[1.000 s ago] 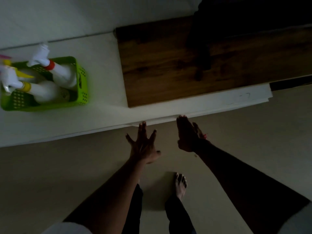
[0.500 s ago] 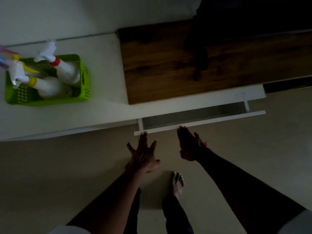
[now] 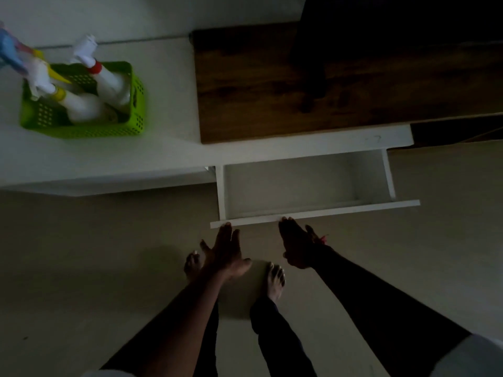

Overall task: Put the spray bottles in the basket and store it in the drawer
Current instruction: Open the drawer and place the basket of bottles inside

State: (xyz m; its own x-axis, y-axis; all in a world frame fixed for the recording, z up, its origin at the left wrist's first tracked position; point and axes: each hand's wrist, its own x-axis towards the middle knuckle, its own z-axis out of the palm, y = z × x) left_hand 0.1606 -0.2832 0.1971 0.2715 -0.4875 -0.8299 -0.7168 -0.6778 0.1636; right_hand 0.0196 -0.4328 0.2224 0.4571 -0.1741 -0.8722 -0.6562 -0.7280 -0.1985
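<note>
Green perforated plastic basket (image 3: 81,126) holding white plastic spray bottles (image 3: 81,107), on the white worktop (image 3: 163,104) well left of and beyond both hands. Left hand (image 3: 223,254): grip open, fingers spread, fingertips at the front panel's lower edge of the white open drawer (image 3: 307,213), holding nothing. Right hand (image 3: 296,243): grip open, fingertips touching that edge. Bare floor (image 3: 81,268) lies to either side.

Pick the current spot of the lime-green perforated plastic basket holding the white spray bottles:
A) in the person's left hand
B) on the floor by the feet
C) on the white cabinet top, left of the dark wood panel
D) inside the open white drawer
C: the lime-green perforated plastic basket sits on the white cabinet top, left of the dark wood panel, while the open white drawer holds nothing.
</note>
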